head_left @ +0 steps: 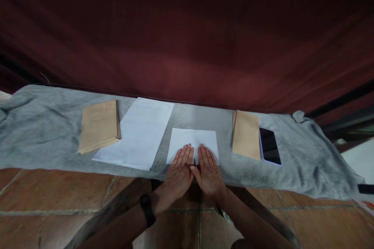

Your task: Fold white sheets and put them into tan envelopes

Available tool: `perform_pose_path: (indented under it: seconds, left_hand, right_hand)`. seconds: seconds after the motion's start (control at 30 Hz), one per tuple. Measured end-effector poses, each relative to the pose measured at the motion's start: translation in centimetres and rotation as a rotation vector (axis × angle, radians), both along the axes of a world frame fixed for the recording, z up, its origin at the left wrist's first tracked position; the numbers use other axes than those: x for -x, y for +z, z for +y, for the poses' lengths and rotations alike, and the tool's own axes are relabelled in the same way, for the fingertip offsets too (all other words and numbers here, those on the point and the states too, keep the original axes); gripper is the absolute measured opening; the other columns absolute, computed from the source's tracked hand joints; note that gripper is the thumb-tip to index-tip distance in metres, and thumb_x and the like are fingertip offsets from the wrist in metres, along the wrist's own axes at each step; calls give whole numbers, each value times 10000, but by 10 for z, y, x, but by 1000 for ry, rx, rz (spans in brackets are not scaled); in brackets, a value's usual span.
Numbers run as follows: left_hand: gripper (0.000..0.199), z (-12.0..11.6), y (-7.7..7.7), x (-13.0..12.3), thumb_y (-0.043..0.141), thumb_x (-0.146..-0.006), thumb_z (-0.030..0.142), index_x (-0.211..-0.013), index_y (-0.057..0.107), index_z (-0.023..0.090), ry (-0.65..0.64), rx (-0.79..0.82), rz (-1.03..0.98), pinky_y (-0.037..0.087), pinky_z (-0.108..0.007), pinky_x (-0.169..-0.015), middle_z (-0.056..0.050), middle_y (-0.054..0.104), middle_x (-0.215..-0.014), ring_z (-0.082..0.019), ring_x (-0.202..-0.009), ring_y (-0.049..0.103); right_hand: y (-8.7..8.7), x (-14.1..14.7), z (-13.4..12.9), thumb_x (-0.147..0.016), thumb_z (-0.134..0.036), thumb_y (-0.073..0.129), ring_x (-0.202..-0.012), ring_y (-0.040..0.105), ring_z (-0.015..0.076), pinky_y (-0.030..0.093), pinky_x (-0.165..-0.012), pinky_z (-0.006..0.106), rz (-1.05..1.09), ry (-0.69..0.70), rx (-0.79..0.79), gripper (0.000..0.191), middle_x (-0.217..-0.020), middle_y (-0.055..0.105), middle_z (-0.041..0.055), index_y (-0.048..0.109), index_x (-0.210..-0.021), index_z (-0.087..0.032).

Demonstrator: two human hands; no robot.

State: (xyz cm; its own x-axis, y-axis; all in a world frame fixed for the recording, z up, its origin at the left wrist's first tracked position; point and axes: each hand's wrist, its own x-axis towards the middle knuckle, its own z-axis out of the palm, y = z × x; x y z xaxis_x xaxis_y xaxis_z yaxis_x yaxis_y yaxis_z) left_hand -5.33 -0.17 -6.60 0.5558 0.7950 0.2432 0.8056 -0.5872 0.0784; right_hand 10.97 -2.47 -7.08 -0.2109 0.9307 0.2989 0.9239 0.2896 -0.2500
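Observation:
A small white sheet of paper (193,136), perhaps folded, lies flat in front of me on the grey cloth. My left hand (179,167) rests palm down on its near left part, fingers stretched out. Beside it my right hand (208,169) lies flat on the near right part, with the thumbs meeting near the paper's front edge. Both hands hold nothing. Their palms hide the near edge of the paper. To the left is a larger stack of white paper (140,132), its left side partly under a pile of brown envelopes (99,124).
More brown envelopes (246,134) lie to the right, next to a phone (270,146) with a dark screen. The grey cloth (43,132) covers a long narrow surface. A dark red curtain (187,46) hangs behind it. Tiled floor (58,194) shows below.

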Motion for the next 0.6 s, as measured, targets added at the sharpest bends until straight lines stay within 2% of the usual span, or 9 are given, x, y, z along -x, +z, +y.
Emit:
perform_pose_path:
  seconds: [0.27, 0.43, 0.6]
  left_hand:
    - [756, 3, 3, 10, 454, -983, 294, -1617, 134, 35, 80, -27, -29, 328, -497, -1237, -230, 294, -1654, -312, -1549, 262]
    - [724, 7, 7, 17, 422, -1026, 404, -1605, 191, 36, 130, -31, -57, 335, -494, -1234, -240, 348, -1627, -308, -1536, 300]
    - [706, 10, 4, 24, 386, -1036, 439, -1593, 242, 29, 166, -29, -77, 343, -497, -1226, -242, 371, -1614, -319, -1526, 323]
  right_hand:
    - [-2, -7, -3, -1062, -524, 352, -1511, 360, 322, 359, -1215, 493, -88, -60, -104, 800, -1646, 316, 217, 49, -1640, -62]
    - [-3, -15, -3, -1049, -562, 367, -1496, 382, 340, 372, -1200, 495, -133, -94, -145, 851, -1627, 341, 243, 43, -1635, -36]
    - [-3, -23, -4, -1053, -543, 371, -1498, 371, 355, 350, -1208, 525, -136, -122, -136, 829, -1636, 316, 249, 67, -1637, -40]
